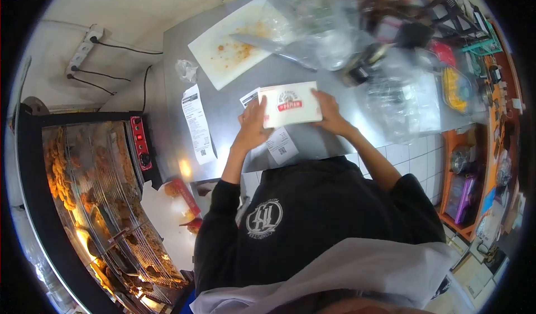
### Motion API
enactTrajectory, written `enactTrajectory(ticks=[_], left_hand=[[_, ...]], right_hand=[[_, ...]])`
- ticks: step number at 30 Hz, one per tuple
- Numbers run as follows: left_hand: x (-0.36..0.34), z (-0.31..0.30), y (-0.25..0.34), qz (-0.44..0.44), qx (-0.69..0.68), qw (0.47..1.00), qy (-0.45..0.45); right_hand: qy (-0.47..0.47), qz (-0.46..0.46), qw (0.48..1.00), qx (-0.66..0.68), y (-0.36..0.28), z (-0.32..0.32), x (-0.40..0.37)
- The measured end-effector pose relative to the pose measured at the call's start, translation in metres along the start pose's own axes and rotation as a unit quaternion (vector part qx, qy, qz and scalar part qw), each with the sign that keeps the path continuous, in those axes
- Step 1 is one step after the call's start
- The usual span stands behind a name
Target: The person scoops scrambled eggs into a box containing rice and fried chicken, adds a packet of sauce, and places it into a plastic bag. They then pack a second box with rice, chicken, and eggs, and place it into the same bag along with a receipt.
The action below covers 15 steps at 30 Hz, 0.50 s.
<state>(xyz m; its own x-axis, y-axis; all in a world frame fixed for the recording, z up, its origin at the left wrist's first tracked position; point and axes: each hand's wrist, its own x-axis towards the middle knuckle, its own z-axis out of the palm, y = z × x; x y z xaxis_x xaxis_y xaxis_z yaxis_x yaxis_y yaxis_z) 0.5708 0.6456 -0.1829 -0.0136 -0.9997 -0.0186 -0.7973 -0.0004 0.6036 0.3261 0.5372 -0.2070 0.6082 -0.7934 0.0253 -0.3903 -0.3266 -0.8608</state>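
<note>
in the head view, you hold the printed white cardboard box (pixel 296 103) at the middle of the frame, your left hand (pixel 252 125) gripping its left end and your right hand (pixel 333 113) its right. squeeze those ends too hard and the card could buckle; whether anything is inside, you cannot tell from here. the lower receipt (pixel 282 146) lies on the steel bench (pixel 226 116) just below the box, so a low sweep might drag it off the near edge. the knife (pixel 273 49), upper centre, rests across the edge of the stained cutting board (pixel 215 63); pushing the box that way could knock it or pick up crumbs. reaching right, your sleeve might snag the loose plastic bags (pixel 393 104).
</note>
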Motion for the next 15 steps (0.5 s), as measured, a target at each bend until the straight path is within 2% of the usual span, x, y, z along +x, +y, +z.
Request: enactTrajectory(ticks=[1, 2, 3, 4, 6, 7, 9, 13, 15], left_hand=[[-0.001, 0.002, -0.002, 0.011, 0.006, 0.998, -0.053], [0.000, 0.004, -0.002, 0.014, 0.005, 0.998, -0.056], [0.004, 0.001, 0.003, 0.063, 0.056, 0.996, -0.016], [0.007, 0.000, 0.007, 0.111, 0.107, 0.988, 0.024], [0.022, 0.000, 0.006, 0.136, 0.133, 0.982, -0.001], [0.028, 0.000, 0.005, 0.159, 0.160, 0.974, -0.020], [0.035, -0.002, 0.005, 0.180, 0.160, 0.970, -0.040], [0.046, 0.001, -0.002, 0.247, 0.185, 0.950, -0.050], [0.048, 0.001, -0.006, 0.248, 0.189, 0.948, -0.067]], right_hand=[[-0.059, -0.013, 0.993, -0.097, -0.002, -0.004, -0.008], [-0.119, -0.026, 0.974, -0.192, -0.003, -0.006, -0.012], [-0.125, -0.030, 0.967, -0.219, -0.005, -0.007, -0.009], [-0.123, -0.027, 0.968, -0.219, -0.007, -0.009, -0.004], [-0.041, -0.145, 0.952, -0.266, -0.014, -0.010, 0.006], [-0.040, -0.143, 0.953, -0.264, -0.011, -0.010, 0.011], [-0.116, -0.176, 0.946, -0.247, -0.007, -0.010, 0.021], [-0.120, -0.192, 0.943, -0.242, -0.014, -0.015, 0.021], [-0.114, -0.209, 0.930, -0.280, -0.015, -0.016, 0.021]])
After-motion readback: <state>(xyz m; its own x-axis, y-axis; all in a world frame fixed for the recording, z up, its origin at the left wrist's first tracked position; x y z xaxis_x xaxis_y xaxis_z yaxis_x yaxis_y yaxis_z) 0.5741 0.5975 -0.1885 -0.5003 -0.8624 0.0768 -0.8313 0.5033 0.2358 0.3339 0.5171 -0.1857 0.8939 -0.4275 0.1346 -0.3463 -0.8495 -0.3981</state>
